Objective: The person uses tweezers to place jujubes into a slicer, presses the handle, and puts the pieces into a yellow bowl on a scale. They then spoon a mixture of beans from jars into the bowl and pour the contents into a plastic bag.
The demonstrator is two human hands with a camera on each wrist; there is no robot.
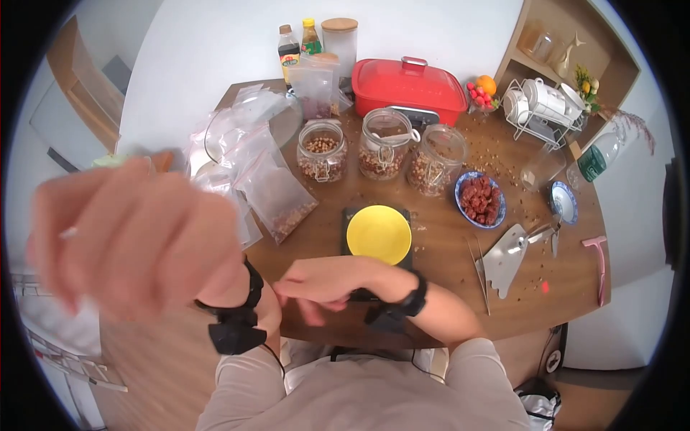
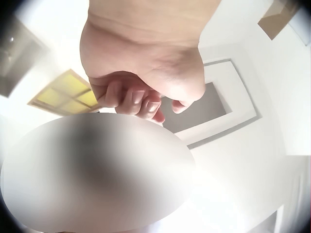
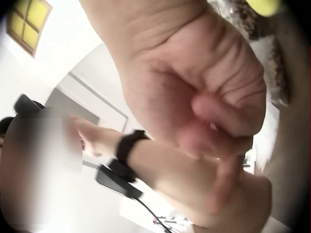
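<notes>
My left hand [image 1: 136, 233] is raised close to the head camera, blurred, and holds nothing that shows. In the left wrist view its fingers [image 2: 138, 99] are curled in toward the palm. Low at the table's front edge, my right hand [image 1: 323, 280] reaches across to my left forearm [image 1: 267, 305], its fingertips right at the forearm. The right wrist view shows its thumb bent and one finger pointing down, with no object held. Just beyond the right hand, a yellow bowl [image 1: 379, 235] sits on a black kitchen scale [image 1: 407, 260].
Behind the bowl stand several glass jars [image 1: 322, 151] of nuts or beans. Zip bags [image 1: 277, 194] lie left; a red electric cooker [image 1: 410, 90] is at the back. Right are a blue-patterned bowl [image 1: 480, 200] of dark red pieces, tongs [image 1: 480, 276] and a pink razor-like tool [image 1: 598, 269].
</notes>
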